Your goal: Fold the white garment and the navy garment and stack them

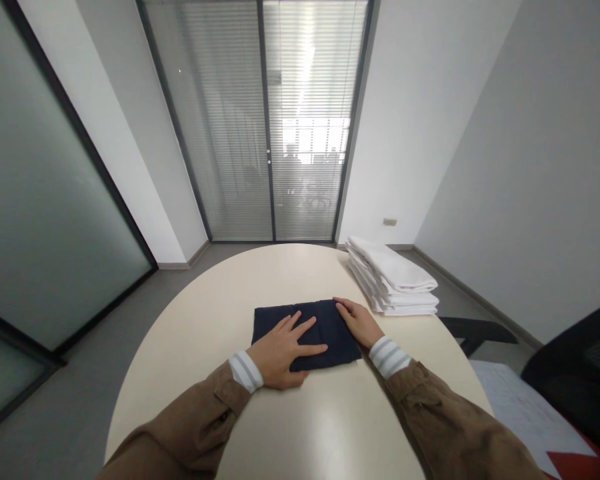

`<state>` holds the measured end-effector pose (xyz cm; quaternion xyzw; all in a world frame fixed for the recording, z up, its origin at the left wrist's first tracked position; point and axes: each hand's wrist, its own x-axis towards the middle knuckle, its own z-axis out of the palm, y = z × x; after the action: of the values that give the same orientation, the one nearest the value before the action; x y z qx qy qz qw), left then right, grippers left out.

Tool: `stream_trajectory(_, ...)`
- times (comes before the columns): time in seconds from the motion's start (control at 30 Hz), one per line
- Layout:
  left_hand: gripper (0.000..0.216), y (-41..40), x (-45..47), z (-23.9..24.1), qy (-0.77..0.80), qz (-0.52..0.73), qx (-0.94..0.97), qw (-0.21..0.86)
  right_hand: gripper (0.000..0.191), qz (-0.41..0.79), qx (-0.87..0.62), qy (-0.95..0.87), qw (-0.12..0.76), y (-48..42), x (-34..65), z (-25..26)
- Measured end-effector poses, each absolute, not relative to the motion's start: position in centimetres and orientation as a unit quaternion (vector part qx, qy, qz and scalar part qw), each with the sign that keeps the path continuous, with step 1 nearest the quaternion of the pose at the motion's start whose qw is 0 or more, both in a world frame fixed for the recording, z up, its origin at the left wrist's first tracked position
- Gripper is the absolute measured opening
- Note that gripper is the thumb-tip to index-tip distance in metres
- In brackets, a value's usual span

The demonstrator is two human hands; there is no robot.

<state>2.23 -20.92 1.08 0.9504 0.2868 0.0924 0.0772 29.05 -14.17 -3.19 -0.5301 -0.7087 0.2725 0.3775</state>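
Note:
A folded navy-blue cloth point(330, 333) lies flat on the round table, a little to the right of its middle. My left hand point(285, 350) rests on the left and front part of it, fingers spread wide over the fabric and the thumb at the front edge. At the cloth's right edge is my right hand point(359, 321), its fingertips touching the far right corner. Those fingers look stretched out along the edge; their undersides are hidden.
A stack of folded white cloths point(393, 273) stands at the far right of the pale round table point(180, 353). Beyond the table's right side are a black chair point(575, 360) and a white sheet with red point(530, 407). Glass panels with blinds point(305, 133) stand behind.

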Motion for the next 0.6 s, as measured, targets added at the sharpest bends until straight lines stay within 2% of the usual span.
stream_trajectory(0.1,0.078,-20.9,2.2,0.9,0.287,0.084,0.951,0.075,0.055,0.258,-0.529,-0.73,0.347,-14.7,28.6,-2.8)
stream_trajectory(0.17,0.077,-20.9,2.2,0.8,0.287,0.088,0.951,0.072,0.058,0.187,-0.541,-0.746,0.339,-15.6,28.1,-1.9)
stream_trajectory(0.27,0.068,-21.1,2.1,0.8,0.288,0.103,0.949,0.072,0.048,0.077,-0.504,-0.786,0.349,-17.2,27.1,0.1)
stream_trajectory(0.33,0.061,-21.3,2.2,0.9,0.289,0.11,0.948,0.074,0.044,0.075,-0.423,-0.844,0.321,-18.4,26.2,1.2)
stream_trajectory(0.4,0.053,-21.4,2.3,1.1,0.29,0.113,0.947,0.074,0.048,0.091,-0.377,-0.883,0.262,-19.1,25.3,1.6)
stream_trajectory(0.5,0.045,-21.3,2.4,0.9,0.306,0.114,0.942,0.081,0.055,0.117,-0.428,-0.879,0.174,-19.1,24.9,0.5)
stream_trajectory(0.6,0.049,-20.9,2.3,0.2,0.357,0.126,0.921,0.095,0.058,0.129,-0.509,-0.84,0.135,-18.3,25.2,-1.5)
